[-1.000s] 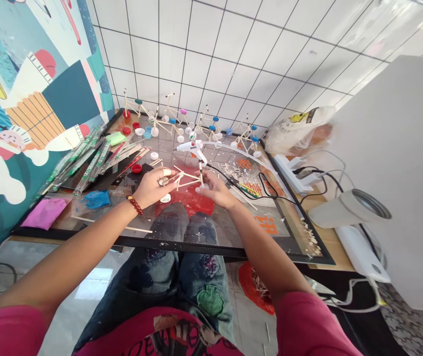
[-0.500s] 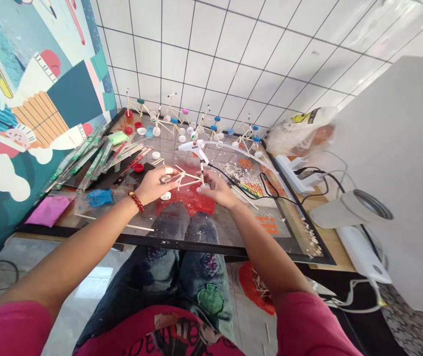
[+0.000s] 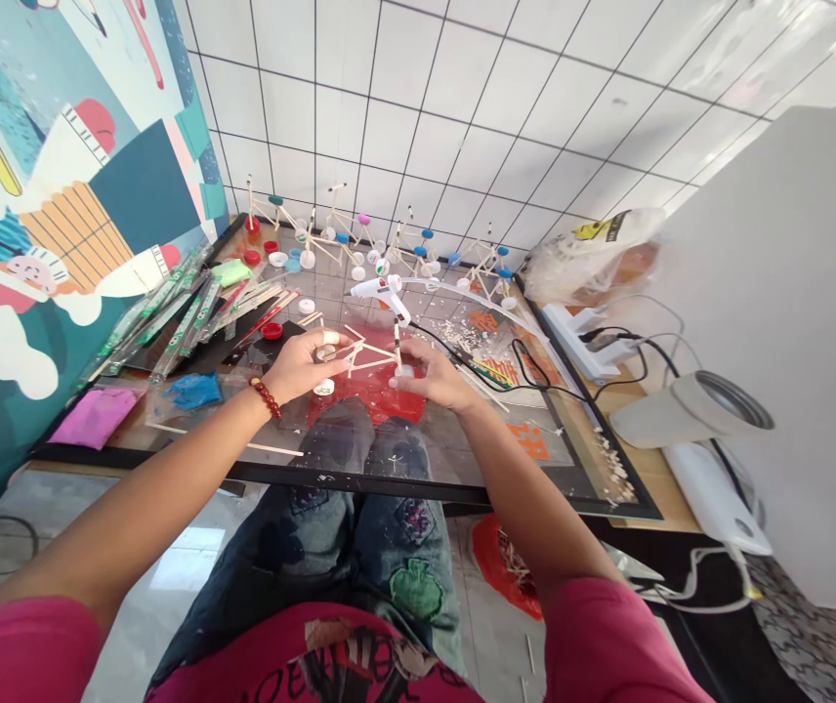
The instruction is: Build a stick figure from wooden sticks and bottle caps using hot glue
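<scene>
Stick frame (image 3: 372,353), gripped between the closed fingers of left hand (image 3: 302,366) and right hand (image 3: 429,376), above the table's (image 3: 454,471) front edge.

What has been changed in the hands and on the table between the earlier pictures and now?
The right hand moved only slightly: its thumb shifted a little toward the person, so more of the white cap shows. Whether it let go is unclear. The left hand kept its hold on the stick frame. The glue gun stayed lying beyond the hands.
</scene>
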Tool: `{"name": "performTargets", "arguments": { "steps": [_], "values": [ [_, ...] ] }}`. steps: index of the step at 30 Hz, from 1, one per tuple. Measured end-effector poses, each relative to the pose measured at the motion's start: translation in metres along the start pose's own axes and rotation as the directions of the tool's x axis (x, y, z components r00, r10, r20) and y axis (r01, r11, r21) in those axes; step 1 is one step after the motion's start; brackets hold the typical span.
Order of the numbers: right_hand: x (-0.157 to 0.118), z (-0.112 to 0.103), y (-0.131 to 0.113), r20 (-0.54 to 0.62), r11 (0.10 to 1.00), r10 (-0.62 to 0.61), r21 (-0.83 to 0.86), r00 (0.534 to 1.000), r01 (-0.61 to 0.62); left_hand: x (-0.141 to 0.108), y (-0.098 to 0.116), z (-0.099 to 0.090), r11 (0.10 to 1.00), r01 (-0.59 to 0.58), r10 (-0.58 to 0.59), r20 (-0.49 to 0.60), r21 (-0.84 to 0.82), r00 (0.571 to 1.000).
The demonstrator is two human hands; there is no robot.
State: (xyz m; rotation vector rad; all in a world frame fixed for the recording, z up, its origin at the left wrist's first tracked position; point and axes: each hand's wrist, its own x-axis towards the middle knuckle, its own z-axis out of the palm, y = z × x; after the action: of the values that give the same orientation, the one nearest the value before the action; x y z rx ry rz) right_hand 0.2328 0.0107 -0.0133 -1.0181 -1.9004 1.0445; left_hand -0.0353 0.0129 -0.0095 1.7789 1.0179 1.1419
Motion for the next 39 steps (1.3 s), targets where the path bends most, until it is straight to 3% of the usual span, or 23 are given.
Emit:
{"name": "performTargets", "arguments": {
  "steps": [9, 15, 20, 24, 28, 39],
  "values": [
    [-0.001, -0.001, 0.003, 0.036, 1.0, 0.017, 0.004, 0.999, -0.017, -0.003, 0.002, -0.001, 0.998, 0.018, -0.018, 0.0, 0.062, 1.0],
    [0.0, -0.002, -0.001, 0.047, 1.0, -0.011, -0.023, 0.999, 0.012, -0.009, 0.019, -0.014, 0.958, -0.055, 0.054, 0.014, 0.282, 0.998],
    [0.0, -0.002, -0.001, 0.055, 0.999, 0.031, 0.029, 0.998, -0.032, -0.015, 0.02, -0.021, 0.914, -0.087, 0.086, 0.022, 0.395, 0.996],
    [0.0, 0.002, 0.004, 0.07, 0.981, 0.092, 0.166, 0.993, -0.102, -0.016, 0.017, -0.017, 0.906, -0.117, 0.115, 0.03, 0.407, 0.993],
    [0.001, 0.005, 0.006, 0.078, 0.967, 0.079, 0.238, 0.994, -0.095, -0.013, 0.017, -0.014, 0.928, -0.117, 0.118, 0.019, 0.355, 0.993],
    [-0.002, 0.003, -0.009, 0.049, 0.996, 0.056, 0.069, 0.997, -0.059, -0.01, 0.015, -0.012, 0.946, -0.097, 0.096, 0.018, 0.309, 0.995]
  ]
}}
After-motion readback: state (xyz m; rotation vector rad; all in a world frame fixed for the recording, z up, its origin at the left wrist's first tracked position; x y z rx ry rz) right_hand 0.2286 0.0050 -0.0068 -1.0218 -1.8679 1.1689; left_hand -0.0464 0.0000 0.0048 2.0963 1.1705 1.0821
